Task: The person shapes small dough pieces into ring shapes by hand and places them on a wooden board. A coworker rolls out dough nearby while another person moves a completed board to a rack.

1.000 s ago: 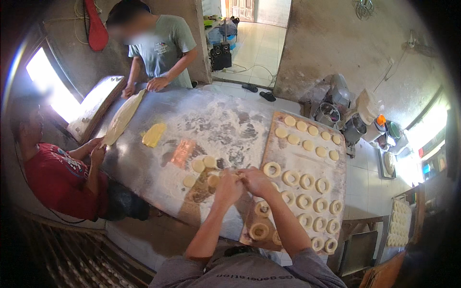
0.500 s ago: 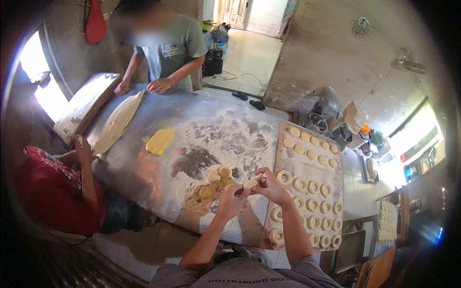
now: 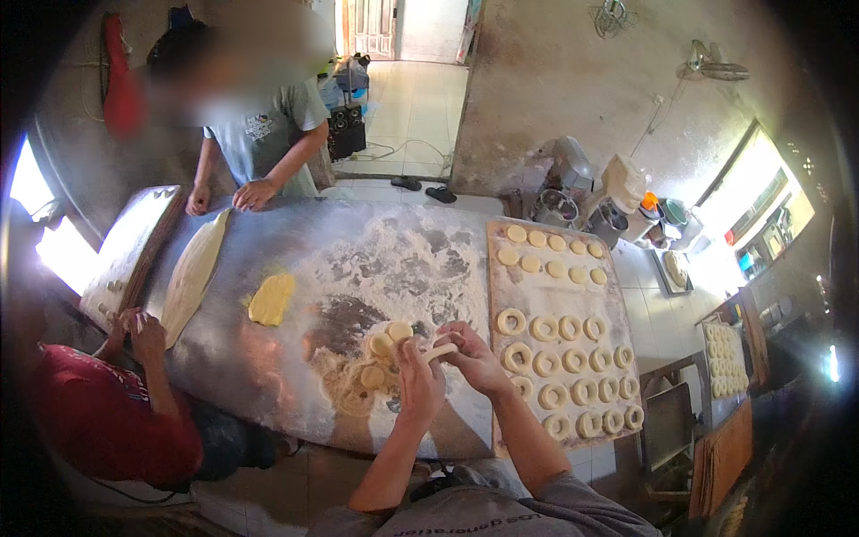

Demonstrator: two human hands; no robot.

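Between my two hands, above the floured table, is a small pale piece of dough [image 3: 438, 353] seen nearly edge-on. My right hand [image 3: 476, 365] pinches its right end with bent fingers. Against the other end my left hand [image 3: 419, 385] is pressed, its fingers pointing up and close together; its thumb is partly hidden. Just left of my left hand, several round dough pieces [image 3: 372, 377] lie in loose flour. Dough rings [image 3: 583, 391] stand in rows on a wooden board [image 3: 564, 300] to my right, with flat dough rounds [image 3: 556, 268] at its far end.
A yellow slab [image 3: 271, 300] lies on the metal table [image 3: 242, 349]. At the left, two co-workers handle a long dough sheet [image 3: 195, 279], one in a red shirt [image 3: 116, 403], one in a grey shirt [image 3: 259, 134]. Buckets [image 3: 608, 219] stand beyond the board; another ring-filled tray [image 3: 725, 358] is far right.
My view has shifted, so the scene sits further left. My left hand has straightened upward, and the dough piece has tipped from face-on to edge-on between my hands.
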